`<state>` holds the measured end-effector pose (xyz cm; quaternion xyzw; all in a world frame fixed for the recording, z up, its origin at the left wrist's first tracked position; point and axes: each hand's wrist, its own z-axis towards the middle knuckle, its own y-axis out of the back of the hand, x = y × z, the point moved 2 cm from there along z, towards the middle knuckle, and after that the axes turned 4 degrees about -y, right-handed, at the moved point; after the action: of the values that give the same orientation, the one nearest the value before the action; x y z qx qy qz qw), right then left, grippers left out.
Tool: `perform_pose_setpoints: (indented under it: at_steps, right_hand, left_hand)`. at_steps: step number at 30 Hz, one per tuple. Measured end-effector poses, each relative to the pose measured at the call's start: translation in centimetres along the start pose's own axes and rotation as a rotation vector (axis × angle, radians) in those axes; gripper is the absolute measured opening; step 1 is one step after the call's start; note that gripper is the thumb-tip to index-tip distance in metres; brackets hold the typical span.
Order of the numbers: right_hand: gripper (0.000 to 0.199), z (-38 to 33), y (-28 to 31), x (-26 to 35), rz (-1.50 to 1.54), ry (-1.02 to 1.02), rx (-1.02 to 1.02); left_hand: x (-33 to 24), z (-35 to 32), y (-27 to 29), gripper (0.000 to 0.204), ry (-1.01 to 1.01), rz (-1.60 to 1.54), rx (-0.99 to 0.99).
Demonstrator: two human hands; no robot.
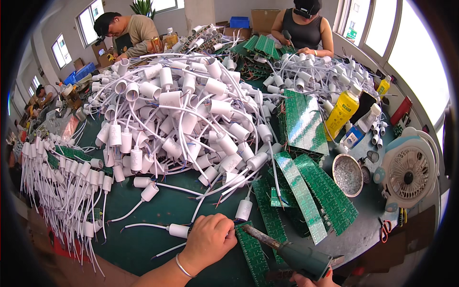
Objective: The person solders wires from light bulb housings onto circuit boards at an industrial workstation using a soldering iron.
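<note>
My left hand [210, 241], with a metal bangle on the wrist, is closed, fingertips pressed together at the top end of a narrow green circuit board strip [253, 253]. What the fingers pinch is hidden; a bit of dark wire shows beside them. My right hand [315, 280], mostly cut off by the lower edge, grips a dark green soldering gun [301, 258]. Its worn metal tip points at the strip's upper end, close to my left fingers. One white lamp socket [244, 209] stands just beyond my left hand, and another socket [179, 231] lies left of it.
A large heap of white cabled sockets [191, 110] fills the middle. More sockets hang over the left edge [71, 182]. To the right are stacked circuit boards [306, 124], a metal bowl [347, 175], a yellow bottle [342, 112], a fan [409, 174] and scissors [385, 229]. Two people work across the table.
</note>
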<state>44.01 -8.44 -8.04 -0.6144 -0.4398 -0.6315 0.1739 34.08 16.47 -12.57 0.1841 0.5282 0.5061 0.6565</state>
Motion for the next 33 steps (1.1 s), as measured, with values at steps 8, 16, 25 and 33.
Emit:
perform_pose_setpoints:
  at_steps: [8, 16, 25, 33]
  right_hand:
    - [0.018, 0.1, -0.3, -0.6, -0.057, 0.101, 0.005]
    - [0.027, 0.5, -0.4, -0.1, -0.128, 0.180, 0.017]
    - [0.021, -0.8, 0.5, -0.4, -0.065, 0.125, -0.072]
    - [0.022, -1.0, -0.2, -1.3, -0.003, 0.074, -0.035]
  left_hand:
    - [-0.2, 0.2, 0.0, 0.021, -0.008, 0.014, -0.027]
    - [-0.3, 0.2, -0.2, 0.021, -0.008, 0.049, -0.027]
    - [-0.4, 0.3, -0.1, 0.019, -0.014, 0.064, -0.033]
    - [-0.7, 0.1, 0.0, 0.018, -0.031, 0.094, -0.041]
